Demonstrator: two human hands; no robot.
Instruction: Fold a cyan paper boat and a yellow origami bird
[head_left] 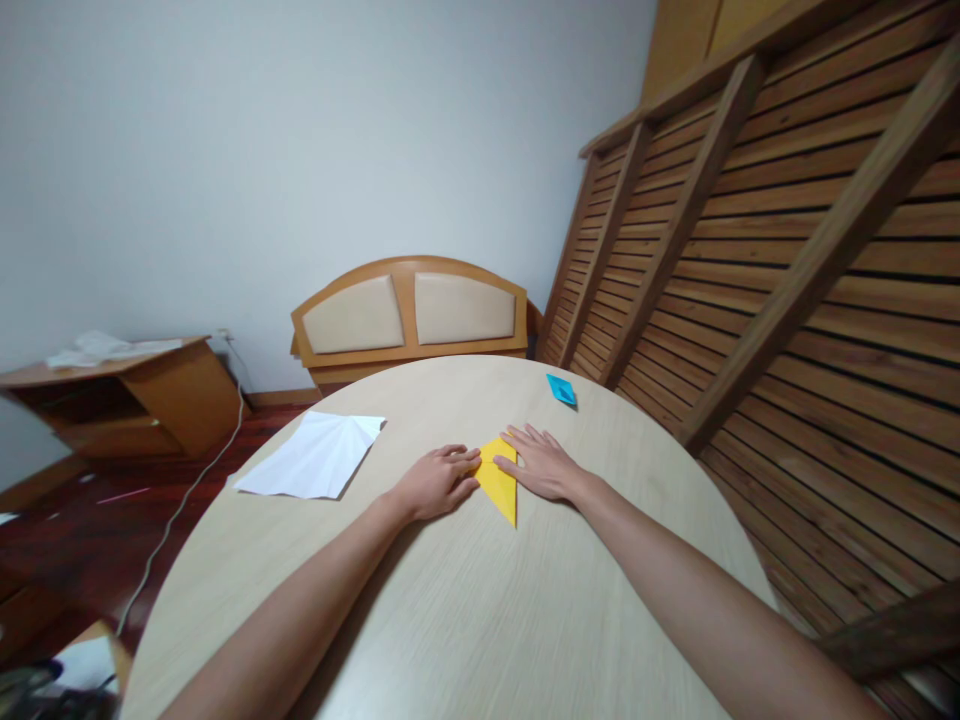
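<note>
A folded yellow paper (501, 484) lies flat on the round light-wood table (465, 610), its point toward me. My left hand (435, 482) rests on the paper's left edge with the fingers curled and the fingertips pressing it down. My right hand (541, 462) lies flat with fingers spread on the paper's right side. Neither hand lifts the paper.
A white creased sheet (315, 455) lies at the table's left. A small folded blue paper (561, 389) sits near the far right edge. Behind the table stand a wooden headboard (409, 315), slatted bed frames (787, 260) on the right and a low cabinet (120, 395) on the left.
</note>
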